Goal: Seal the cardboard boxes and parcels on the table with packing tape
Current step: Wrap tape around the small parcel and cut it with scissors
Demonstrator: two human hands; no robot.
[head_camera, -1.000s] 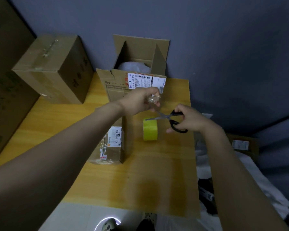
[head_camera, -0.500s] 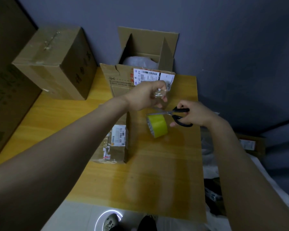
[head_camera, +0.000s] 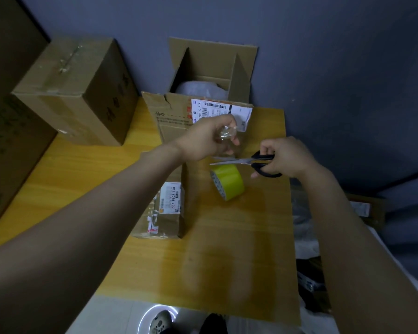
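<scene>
Far left edge: large brown carton (head_camera: 7, 116), partly out of view. Far left on the yellow wooden worktop (head_camera: 82, 179): closed cardboard box (head_camera: 77, 92), upright, with tape residue along its top seam. Centre, near side: small parcel (head_camera: 162, 213) with a white label, lying partly under the left forearm. Centre, far side against the wall: open box (head_camera: 210, 68), flaps raised, white wrapping visible inside, and a barcode label on the front flap. Left hand (head_camera: 208, 141): raised in front of that flap, its grip pinching a crumpled end of clear tape (head_camera: 226, 135) between thumb and fingertips. Tape roll (head_camera: 228, 182): yellow-green, tilted, just below the left hand and the scissors; whether it hangs or rests cannot be told. Scissors (head_camera: 241, 161): black handles, blades nearly together, pointing left between the pinched end and the roll. Right hand (head_camera: 285, 157): grip curled through the scissor handles. Right half of the worktop: flat cardboard sheet (head_camera: 239, 249), lying under the roll. Right of the worktop: dim white and dark clutter, indistinct.
</scene>
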